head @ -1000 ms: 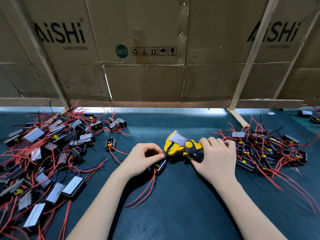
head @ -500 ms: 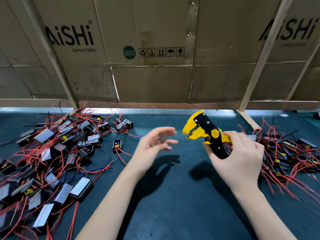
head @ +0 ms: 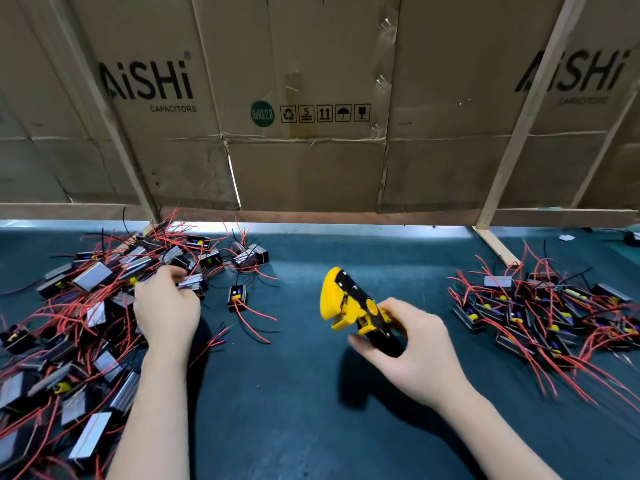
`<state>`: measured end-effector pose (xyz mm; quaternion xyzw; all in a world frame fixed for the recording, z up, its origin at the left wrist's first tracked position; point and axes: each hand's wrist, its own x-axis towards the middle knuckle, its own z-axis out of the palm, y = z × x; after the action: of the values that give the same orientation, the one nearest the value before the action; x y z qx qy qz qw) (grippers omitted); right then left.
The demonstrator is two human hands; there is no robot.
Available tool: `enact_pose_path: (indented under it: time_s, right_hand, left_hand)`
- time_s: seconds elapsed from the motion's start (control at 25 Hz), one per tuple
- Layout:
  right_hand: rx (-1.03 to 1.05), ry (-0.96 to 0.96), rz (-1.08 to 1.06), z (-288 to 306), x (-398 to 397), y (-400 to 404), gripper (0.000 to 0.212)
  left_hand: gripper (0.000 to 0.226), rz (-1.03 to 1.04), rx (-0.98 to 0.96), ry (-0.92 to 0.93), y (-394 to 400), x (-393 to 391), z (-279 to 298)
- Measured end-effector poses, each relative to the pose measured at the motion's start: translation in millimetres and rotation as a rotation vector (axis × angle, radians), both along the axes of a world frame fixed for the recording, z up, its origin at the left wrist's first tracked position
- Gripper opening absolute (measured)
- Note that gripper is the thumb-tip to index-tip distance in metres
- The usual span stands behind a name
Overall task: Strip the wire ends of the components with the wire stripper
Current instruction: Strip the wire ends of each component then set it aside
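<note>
1. Wire stripper (head: 349, 306), yellow and black, held off the table at centre-right of the frame; yellow head points up and left, black handles run down into the palm
2. Right hand (head: 415, 351) grips the stripper handles; fingers (head: 398, 311) curled over the top of them, thumb (head: 367, 344) wrapped below. How tightly the handles are squeezed cannot be told
3. Left hand (head: 166, 306) is at left of centre, reaching into the big heap of components (head: 86, 306); fingers bent down among the black boxes and red wires at the heap's right edge. Fingertips are blurred and partly hidden, so whether they have hold of a piece cannot be told
4. The heap fills the left side of the frame from mid-height to the bottom edge: small black box-shaped parts, many with pale grey faces, tangled with red leads and a few black ones
5. One lone component (head: 237, 296) lies just right of the heap, between the two hands, red wires trailing toward lower right
6. Second, smaller pile of components (head: 540, 317) at right of the frame, well apart from the right hand, red leads fanned out toward lower right
7. All of it lies on a dark teal table (head: 294, 393); shadows of both arms fall on it
8. Behind the table, across the upper half of the frame, a wall of flattened cardboard (head: 311, 168) printed "AiSHi CAPACITORS", braced by pale wooden battens (head: 519, 109)
</note>
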<state>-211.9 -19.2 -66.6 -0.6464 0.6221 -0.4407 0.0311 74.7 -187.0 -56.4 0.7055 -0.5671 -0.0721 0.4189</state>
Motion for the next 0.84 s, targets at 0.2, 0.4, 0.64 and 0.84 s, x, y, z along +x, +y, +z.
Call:
enact_pose_path:
  time_s: [0.2,0.4,0.64,0.84]
  right_hand:
    - [0.056,-0.088,-0.235,-5.7,-16.0,-7.2,0.042]
    - [0.014,-0.251,-0.432,-1.0,-33.0,-7.3,0.033]
    - [-0.001,-0.364,-0.357,3.6,-36.1,-4.8,0.04]
    - [0.032,-0.401,-0.337,2.1,-44.3,-4.5,0.05]
  left_hand:
    - [0.047,-0.053,0.231,-0.378,-0.3,-0.3,-2.1]
    - [0.021,-0.005,0.113,-0.373,2.6,-6.3,0.8]
    - [0.041,0.019,0.242,-0.431,4.0,-1.6,1.5]
    - [0.022,0.025,0.138,-0.322,4.2,-2.3,1.7]
